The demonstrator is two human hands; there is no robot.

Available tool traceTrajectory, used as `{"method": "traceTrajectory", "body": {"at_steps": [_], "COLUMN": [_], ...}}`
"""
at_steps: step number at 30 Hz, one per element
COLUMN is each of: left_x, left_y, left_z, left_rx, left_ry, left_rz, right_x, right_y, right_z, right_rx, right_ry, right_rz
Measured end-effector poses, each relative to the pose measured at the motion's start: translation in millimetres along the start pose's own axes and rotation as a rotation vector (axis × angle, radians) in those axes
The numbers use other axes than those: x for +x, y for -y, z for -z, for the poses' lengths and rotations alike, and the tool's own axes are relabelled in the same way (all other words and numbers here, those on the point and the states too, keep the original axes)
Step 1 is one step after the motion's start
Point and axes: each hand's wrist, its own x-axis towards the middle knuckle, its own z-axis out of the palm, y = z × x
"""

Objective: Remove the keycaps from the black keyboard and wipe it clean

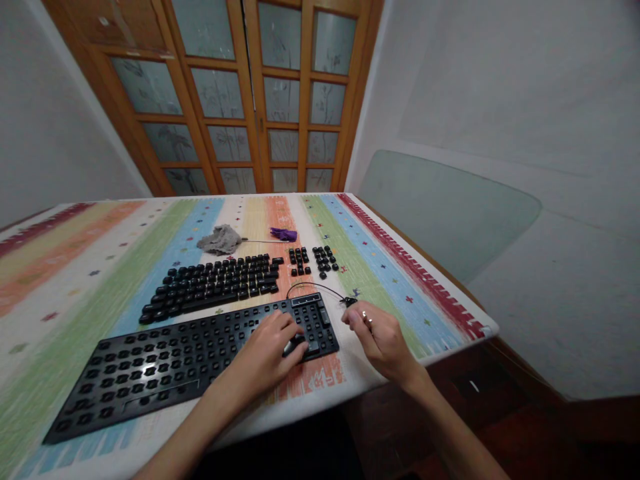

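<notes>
A black keyboard (170,360) with its keycaps off lies at a slant along the near table edge, its bare switches showing. Over its right part rests my left hand (273,343), fingers curled and thumb bent around a small dark shiny thing I cannot make out. Beyond the keyboard's right end, my right hand (383,340) is closed in the air on a thin black cable (320,284), which arcs over from the keyboard's back. A dark bunched bit shows at its fingertips, and small shiny metal pieces (367,320) stick out by the fingers.
Loose black keycaps (215,280) lie in keyboard order behind the keyboard, with smaller groups (325,259) to the right. Farther back are a grey cloth (220,240), a thin rod and a purple item (283,234). A striped cloth covers the table (390,267); a wall stands right.
</notes>
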Motion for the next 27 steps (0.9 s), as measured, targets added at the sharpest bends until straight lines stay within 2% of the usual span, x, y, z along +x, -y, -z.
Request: {"method": "traceTrajectory", "body": {"at_steps": [4, 10, 20, 27], "left_x": [-15, -22, -21, -18], "left_y": [-4, -8, -4, -5], "left_z": [-19, -35, -34, -30], "left_rx": [-0.023, 0.006, 0.016, 0.048], "left_ry": [-0.066, -0.147, -0.124, -0.106], "left_rz": [0.026, 0.032, 0.012, -0.025], "right_x": [-1, -7, -6, -5], "right_y": [-1, -2, -2, -6], "right_z": [-11, -21, -23, -25], "right_rx": [0.012, -0.127, -0.208, -0.297], "right_ry": [0.234, 0.535, 0.554, 0.601], "right_rz": [0.049, 0.058, 0.092, 0.193]}}
